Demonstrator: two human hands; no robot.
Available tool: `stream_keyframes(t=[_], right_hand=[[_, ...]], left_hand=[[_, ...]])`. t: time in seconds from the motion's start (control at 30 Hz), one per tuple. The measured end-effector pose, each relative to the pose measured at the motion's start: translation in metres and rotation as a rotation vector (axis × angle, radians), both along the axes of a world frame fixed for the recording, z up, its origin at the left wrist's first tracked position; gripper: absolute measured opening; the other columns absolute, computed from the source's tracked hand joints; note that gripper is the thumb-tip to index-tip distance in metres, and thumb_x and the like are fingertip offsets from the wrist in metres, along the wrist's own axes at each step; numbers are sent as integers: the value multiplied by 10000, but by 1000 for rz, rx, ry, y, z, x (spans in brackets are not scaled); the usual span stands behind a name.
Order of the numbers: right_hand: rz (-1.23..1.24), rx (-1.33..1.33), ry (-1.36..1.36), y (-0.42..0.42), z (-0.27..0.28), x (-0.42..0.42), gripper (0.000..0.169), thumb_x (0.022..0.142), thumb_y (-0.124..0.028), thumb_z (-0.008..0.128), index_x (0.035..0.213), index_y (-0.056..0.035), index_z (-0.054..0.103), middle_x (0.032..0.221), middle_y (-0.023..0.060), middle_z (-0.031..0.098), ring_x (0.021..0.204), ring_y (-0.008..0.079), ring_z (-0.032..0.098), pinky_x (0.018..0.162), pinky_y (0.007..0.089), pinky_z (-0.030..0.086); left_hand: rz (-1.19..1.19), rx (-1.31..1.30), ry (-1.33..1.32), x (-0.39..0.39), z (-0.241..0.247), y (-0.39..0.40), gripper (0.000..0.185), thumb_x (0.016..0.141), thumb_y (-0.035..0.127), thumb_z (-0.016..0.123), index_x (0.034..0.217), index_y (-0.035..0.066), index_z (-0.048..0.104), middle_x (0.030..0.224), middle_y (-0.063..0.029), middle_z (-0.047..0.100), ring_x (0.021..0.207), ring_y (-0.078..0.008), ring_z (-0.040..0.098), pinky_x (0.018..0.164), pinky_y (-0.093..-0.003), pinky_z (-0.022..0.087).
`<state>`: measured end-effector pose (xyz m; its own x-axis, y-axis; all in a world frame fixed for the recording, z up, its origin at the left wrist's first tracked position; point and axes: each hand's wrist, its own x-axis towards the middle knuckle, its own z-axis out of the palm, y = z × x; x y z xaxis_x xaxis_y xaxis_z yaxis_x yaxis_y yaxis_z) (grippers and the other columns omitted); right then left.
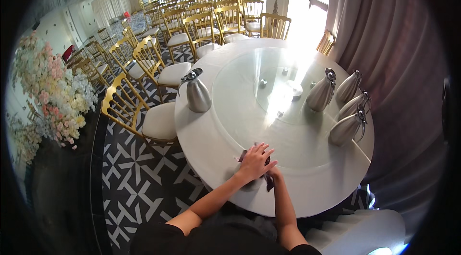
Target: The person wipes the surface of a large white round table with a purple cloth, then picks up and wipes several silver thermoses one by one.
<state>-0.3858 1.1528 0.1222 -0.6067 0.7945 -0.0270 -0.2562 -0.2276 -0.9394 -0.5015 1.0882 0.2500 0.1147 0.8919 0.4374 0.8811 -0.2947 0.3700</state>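
Observation:
Over a dark cloth (pixel 269 183) at the near edge of the round table, my left hand (pixel 255 162) lies with its fingers spread. Pale metal, seemingly the body of a jug (pixel 250 185), shows below that hand; most of it is covered. My right hand (pixel 275 172) is close against the cloth on the other side, its fingers largely hidden behind the left hand. To the left stands a steel vacuum jug (pixel 198 95) with a lever lid. Several more steel jugs are grouped on the right, one of them (pixel 319 93) on the glass turntable (pixel 234 111).
White covering spans the round table (pixel 196 140). A gold chair (pixel 158 122) with a pale cushion is at its left, before rows of similar chairs (pixel 200 28). Heavy curtains (pixel 392 86) hang close on the right. Artificial flowers (pixel 54 93) stand at far left. A white-covered seat (pixel 367 229) is near my right.

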Motion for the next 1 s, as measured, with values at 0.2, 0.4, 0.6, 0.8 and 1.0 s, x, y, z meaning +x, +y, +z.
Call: stream_keyframes(t=[0.2,0.4,0.6,0.8,1.0], right_hand=[[129,-109,-46,21,-10,-5,463,995,-261,381,1343,39,436,1387,138,445,1289,250,405,1097,358,282],[29,-167,-28,2,-39,-2,461,996,-252,380,1349,40,435,1402,131,437,1299,243,400,1098,349,281],[-375,-32,-92,-54,-74,9,461,1003,-251,364,1351,44,432,1401,128,440,1293,238,407,1090,340,289],[-800,313,-358,-110,-68,-5,466,1024,-267,322,1347,52,427,1366,133,466,1256,237,439,1064,333,314],[-718,-192,144,-113,18,-19,434,1031,-311,310,1234,31,483,1205,92,560,1055,179,544,922,309,419]], left_hand=[[-17,-66,-65,-3,-1,2,462,926,452,520,1187,83,616,1259,-124,572,1226,-301,494,1018,-431,390],[0,-112,-135,-8,2,-2,428,917,429,545,1166,89,623,1239,-108,583,1195,-294,514,999,-418,409],[-23,-77,-134,-3,5,1,419,912,426,556,1146,86,627,1219,-103,593,1175,-281,527,988,-415,417],[-24,-77,-125,-4,5,1,428,909,436,557,1149,88,625,1209,-100,599,1163,-283,537,971,-409,433],[-3,-108,-167,-6,8,-2,418,903,424,565,1155,95,620,1209,-98,601,1162,-280,539,966,-406,436]])
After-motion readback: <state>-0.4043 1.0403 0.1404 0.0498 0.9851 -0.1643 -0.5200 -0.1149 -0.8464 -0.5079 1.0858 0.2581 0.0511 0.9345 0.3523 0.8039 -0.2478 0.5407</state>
